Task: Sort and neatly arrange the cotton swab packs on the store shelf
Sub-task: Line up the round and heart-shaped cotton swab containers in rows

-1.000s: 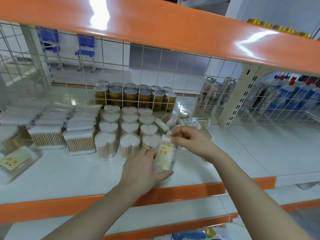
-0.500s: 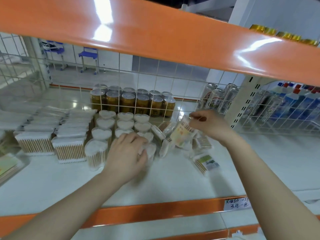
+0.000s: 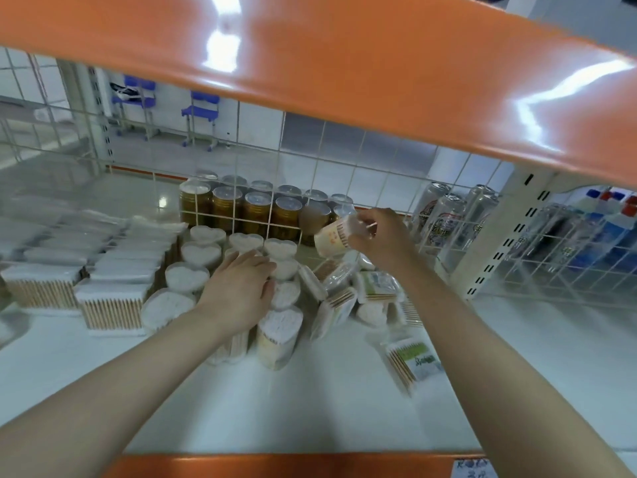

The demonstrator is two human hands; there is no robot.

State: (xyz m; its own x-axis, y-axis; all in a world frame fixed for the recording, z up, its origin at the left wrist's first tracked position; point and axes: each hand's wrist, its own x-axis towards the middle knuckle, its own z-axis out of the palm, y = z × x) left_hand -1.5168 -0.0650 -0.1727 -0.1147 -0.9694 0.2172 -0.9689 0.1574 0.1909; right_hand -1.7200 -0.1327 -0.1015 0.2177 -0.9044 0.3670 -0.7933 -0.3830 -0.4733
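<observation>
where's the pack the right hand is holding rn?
Head view, right of centre: the swab pack is pinched in the right hand, lifted off the shelf near the wire grid, above the loose pile.

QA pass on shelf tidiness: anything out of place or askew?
Yes. Right of the upright heart-shaped swab tubs, clear swab packs lie tipped in a jumble, and one flat green-labelled pack sits askew, alone, nearer the shelf's front edge.

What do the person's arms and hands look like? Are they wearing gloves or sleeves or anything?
No gloves and no sleeves show. The left hand and the right hand are both bare, and both forearms are bare all the way to the edge of the picture. I can see no watch, ring, bracelet or bandage on either one. The picture is a bit blurry, so something very small could be missed.
</observation>
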